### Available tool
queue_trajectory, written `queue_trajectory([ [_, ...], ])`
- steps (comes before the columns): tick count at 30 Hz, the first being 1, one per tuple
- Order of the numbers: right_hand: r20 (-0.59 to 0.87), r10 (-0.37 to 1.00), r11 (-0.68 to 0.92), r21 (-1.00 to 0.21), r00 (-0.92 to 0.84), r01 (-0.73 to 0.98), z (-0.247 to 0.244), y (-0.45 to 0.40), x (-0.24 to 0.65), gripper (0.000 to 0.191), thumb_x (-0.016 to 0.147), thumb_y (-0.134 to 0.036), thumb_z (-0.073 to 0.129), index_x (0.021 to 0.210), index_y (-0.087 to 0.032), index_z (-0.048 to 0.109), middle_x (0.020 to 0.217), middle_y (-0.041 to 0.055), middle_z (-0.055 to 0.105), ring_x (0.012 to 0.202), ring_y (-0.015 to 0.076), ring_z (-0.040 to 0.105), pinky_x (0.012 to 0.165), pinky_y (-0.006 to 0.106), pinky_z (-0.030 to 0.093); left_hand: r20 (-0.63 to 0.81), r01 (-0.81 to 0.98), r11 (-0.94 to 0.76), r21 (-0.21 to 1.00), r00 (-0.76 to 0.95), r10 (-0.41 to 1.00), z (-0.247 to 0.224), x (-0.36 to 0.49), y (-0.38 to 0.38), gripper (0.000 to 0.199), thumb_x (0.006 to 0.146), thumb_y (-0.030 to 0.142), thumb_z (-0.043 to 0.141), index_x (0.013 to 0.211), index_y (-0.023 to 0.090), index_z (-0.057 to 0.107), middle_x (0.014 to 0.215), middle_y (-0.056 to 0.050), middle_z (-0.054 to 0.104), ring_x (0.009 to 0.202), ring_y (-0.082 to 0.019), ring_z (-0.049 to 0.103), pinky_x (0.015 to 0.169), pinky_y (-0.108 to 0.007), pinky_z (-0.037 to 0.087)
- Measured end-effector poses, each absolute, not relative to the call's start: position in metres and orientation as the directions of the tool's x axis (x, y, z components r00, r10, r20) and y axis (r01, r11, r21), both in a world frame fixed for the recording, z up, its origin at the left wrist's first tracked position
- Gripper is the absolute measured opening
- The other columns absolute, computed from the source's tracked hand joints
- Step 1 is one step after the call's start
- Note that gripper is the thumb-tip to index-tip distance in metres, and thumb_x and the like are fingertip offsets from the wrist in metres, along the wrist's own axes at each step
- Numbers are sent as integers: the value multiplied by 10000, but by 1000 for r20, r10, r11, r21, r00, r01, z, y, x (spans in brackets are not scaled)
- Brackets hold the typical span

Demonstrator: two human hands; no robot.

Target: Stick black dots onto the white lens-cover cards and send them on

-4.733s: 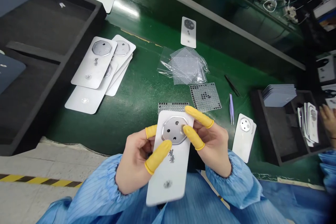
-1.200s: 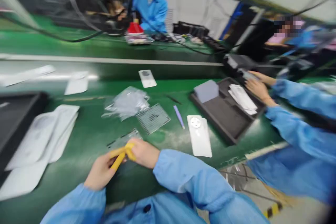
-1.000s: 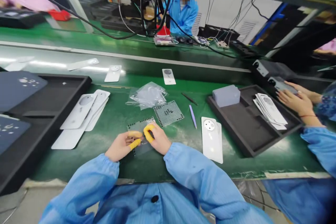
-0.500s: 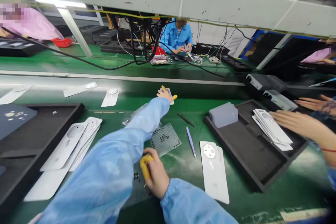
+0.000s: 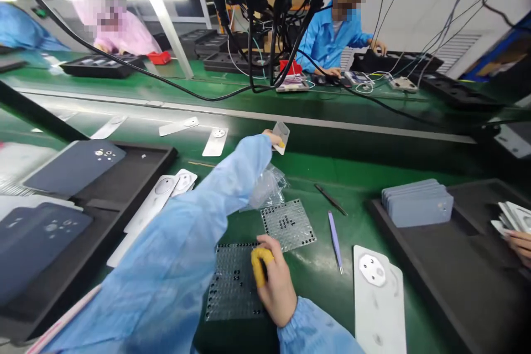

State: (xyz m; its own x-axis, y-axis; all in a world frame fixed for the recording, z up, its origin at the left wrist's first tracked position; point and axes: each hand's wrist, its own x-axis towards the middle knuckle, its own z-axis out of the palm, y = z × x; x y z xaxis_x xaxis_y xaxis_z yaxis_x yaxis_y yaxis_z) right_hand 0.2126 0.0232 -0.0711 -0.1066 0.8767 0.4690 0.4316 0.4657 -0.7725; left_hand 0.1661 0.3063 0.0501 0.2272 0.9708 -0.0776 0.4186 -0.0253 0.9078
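Observation:
At the far side of the bench, my left hand (image 5: 272,138) grips the edge of a pale phone back cover (image 5: 282,134), tilted up off the surface. My right hand (image 5: 274,282), with yellow finger cots, is curled closed over a dotted sheet of small black parts (image 5: 232,282). Whatever its fingertips hold is hidden. A second such sheet (image 5: 288,224) lies just beyond it. Clear plastic bags (image 5: 267,188) sit under my left forearm. Purple tweezers (image 5: 335,242) and dark tweezers (image 5: 331,199) lie to the right, near white phone back covers (image 5: 378,304).
A black tray (image 5: 423,254) at right holds grey-blue panels (image 5: 417,204); a co-worker's hand (image 5: 520,243) holds white covers there. Another black tray (image 5: 136,163) with dark panels stands left. More white covers (image 5: 215,142) lie along the back. Black cables (image 5: 265,88) hang ahead.
My left hand has gone from spread fingers over the far back cover to gripping and tilting it. My right hand stays curled over the sheet. The view has swung left.

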Motion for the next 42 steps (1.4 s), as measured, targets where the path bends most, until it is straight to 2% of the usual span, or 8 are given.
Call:
queue_trajectory([
  [3,572,820,494,-723,18,483,-55,30,225,313,861,-16,455,1122,-175,522,1172,135,554,1054,176,590,899,313,534,-193,332,90,939,294,936,47,127,250,327,827,245,681,1105,95,601,1010,-118,665,857,-214,657,756,-390,563],
  [7,632,761,481,-701,147,527,-25,35,234,264,866,-48,504,1079,-196,553,1150,114,571,1084,200,579,901,366,533,-280,58,279,959,367,887,19,72,117,703,620,218,835,1237,144,508,1007,-113,702,828,-261,688,704,-387,577],
  [12,530,847,476,-792,42,382,-19,28,214,216,876,-96,538,1058,-206,571,1131,99,592,1060,192,604,902,371,537,-559,-242,667,705,389,732,-1,51,7,583,651,326,823,1155,173,571,939,-76,721,700,-201,690,578,-273,565],
  [15,493,868,479,-795,-62,372,-22,19,204,161,886,-129,543,1024,-208,571,1116,90,611,1043,188,615,926,397,522,-527,-278,597,752,290,799,-4,53,0,623,629,321,835,1162,171,551,889,-48,719,597,-152,655,513,-229,535],
  [20,597,783,554,-546,-171,629,-16,9,203,194,884,-112,540,1045,-217,561,1089,67,646,1059,193,613,1110,554,321,-375,-181,416,891,224,900,3,50,-4,488,702,294,767,1115,141,558,918,-70,719,653,-163,660,541,-230,548],
  [26,559,763,611,-462,-324,643,-9,-1,207,343,893,-62,478,1218,-162,526,1129,104,670,1140,181,596,1097,470,393,-201,-124,223,967,169,965,6,48,-14,403,744,183,702,1127,147,581,955,-72,730,801,-194,690,651,-224,561],
  [33,618,672,715,-398,-408,574,-7,-1,205,334,895,-156,492,1211,-68,552,1335,246,529,1282,311,503,956,510,535,-85,-165,117,979,187,979,1,47,-14,435,737,66,685,1136,208,584,1006,-18,728,817,-150,693,727,-193,555],
  [42,569,692,701,-379,-445,605,-1,3,201,429,831,-69,576,1253,-21,521,1369,273,493,1316,331,462,975,493,556,-138,52,132,990,136,981,1,47,-14,336,712,132,709,1031,194,621,854,-22,731,676,-179,670,625,-240,533],
])
